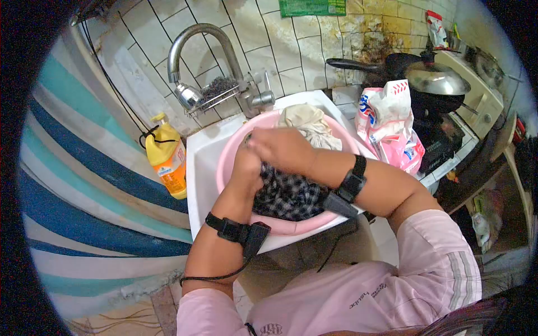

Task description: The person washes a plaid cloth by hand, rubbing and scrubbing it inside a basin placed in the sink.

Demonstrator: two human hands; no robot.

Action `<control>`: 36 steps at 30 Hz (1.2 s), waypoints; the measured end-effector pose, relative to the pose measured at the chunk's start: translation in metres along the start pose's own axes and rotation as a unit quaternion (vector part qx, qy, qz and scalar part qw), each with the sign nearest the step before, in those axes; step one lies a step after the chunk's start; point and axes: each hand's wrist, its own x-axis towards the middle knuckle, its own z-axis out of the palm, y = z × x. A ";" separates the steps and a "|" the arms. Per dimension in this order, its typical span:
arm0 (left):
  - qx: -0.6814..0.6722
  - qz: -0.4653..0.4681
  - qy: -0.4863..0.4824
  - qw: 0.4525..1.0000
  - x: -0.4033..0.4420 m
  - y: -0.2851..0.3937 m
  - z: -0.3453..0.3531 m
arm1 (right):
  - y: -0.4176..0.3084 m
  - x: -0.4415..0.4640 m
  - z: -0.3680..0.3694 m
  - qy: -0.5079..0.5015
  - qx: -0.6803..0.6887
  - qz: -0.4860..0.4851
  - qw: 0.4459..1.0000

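A pink basin (225, 162) sits in the white sink with wet laundry in it. My left hand (246, 167) is closed, its fist raised over the basin's left side. Against it presses my right hand (286, 149), also closed, with its fingers curled. Both grip a black-and-white checked cloth (294, 193), which hangs from under the fists into the basin. A small dark bit of fabric shows between the fists; the rest of the gripped part is hidden. Behind my right hand lies a cream cloth (309, 124) at the basin's back.
Behind the white sink (203, 185) a curved faucet (208, 31) rises beside a wire rack (216, 98). A yellow bottle (167, 159) stands left. To the right are a detergent bag (386, 120), a black pan (358, 65) and a metal lid (437, 78) near the stove.
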 end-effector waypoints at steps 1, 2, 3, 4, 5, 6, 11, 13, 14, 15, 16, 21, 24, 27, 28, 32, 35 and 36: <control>0.001 -0.004 0.002 1.000 -0.003 0.003 0.002 | 0.011 0.003 0.003 -0.001 0.003 0.003 1.000; -0.046 0.004 -0.039 0.998 -0.003 0.008 0.004 | 0.023 0.008 0.004 0.004 0.008 0.075 0.997; -0.092 0.012 -0.081 0.992 -0.003 0.011 0.007 | 0.035 0.011 0.005 0.010 0.013 0.148 0.989; -0.061 0.022 -0.068 0.996 -0.001 0.012 0.007 | 0.044 0.009 0.003 0.011 0.026 0.142 0.989; -0.060 0.022 -0.070 0.996 0.000 0.012 0.006 | 0.051 0.008 0.004 0.013 0.025 0.143 0.989; -0.015 0.033 -0.035 0.999 -0.001 0.016 0.008 | 0.056 0.007 0.004 0.020 0.062 0.131 0.989; -0.112 0.084 0.083 0.987 0.004 0.026 -0.006 | 0.069 0.008 0.012 0.004 0.222 0.163 0.961; -0.100 0.140 0.138 0.975 0.013 0.024 -0.017 | 0.046 0.007 -0.004 -0.123 0.242 0.221 0.937; -0.082 0.153 0.147 0.974 0.018 0.022 -0.025 | 0.046 0.007 -0.006 -0.172 0.229 0.231 0.930; -0.064 0.167 0.156 0.972 0.021 0.020 -0.030 | 0.050 0.003 -0.001 -0.172 0.229 0.231 0.930; -0.063 0.167 0.156 0.971 0.021 0.021 -0.029 | 0.056 -0.003 0.008 -0.180 0.207 0.159 0.948; -0.062 0.132 0.187 0.972 0.028 0.018 -0.039 | 0.053 0.000 -0.001 -0.228 0.114 0.192 0.948; -0.053 0.123 0.161 0.978 0.026 0.015 -0.038 | 0.063 0.006 0.000 -0.139 0.111 0.221 0.959; -0.012 0.109 0.139 0.984 0.013 0.020 -0.023 | 0.076 0.005 0.008 -0.107 0.126 0.233 0.958; -0.031 0.107 0.119 0.987 0.007 0.023 -0.012 | 0.081 0.005 0.017 -0.069 0.162 0.206 0.962; -0.011 0.102 0.048 0.994 0.002 0.019 -0.005 | 0.049 0.006 0.000 -0.081 0.247 0.153 0.954; 0.035 0.077 0.022 0.996 0.004 0.015 -0.008 | 0.039 0.000 0.010 -0.023 0.187 0.007 0.982; -0.009 0.070 0.021 0.997 0.002 0.014 -0.006 | 0.034 0.001 0.007 -0.047 0.166 -0.002 0.985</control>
